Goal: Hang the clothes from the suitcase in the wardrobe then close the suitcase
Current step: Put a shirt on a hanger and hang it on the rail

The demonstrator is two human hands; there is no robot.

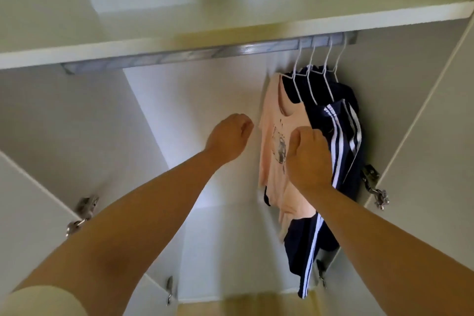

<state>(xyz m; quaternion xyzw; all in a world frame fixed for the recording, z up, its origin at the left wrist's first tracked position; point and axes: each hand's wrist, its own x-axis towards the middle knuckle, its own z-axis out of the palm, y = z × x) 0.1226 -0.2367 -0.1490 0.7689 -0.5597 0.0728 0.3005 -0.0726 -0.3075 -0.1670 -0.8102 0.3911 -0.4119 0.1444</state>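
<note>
At the rail's right end: clothes (279, 161) hung on white hangers (311, 77), bunched against the wardrobe (410, 100) wall.
Right hand (307, 159): curled, pressing the pink shirt, likely to settle it.
Left hand (228, 138): loose fist, empty.
Suitcase: unseen.

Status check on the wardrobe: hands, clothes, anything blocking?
Left hand curled shut, holding nothing seen. Right hand closed against pink shirt; grip unclear. Pink shirt and navy striped garment on white hangers at rail. Nothing blocking; suitcase out of view.

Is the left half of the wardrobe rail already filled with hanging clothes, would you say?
No, the rail is bare on the left; the pink T-shirt and navy striped garments all hang at its right end.
</note>
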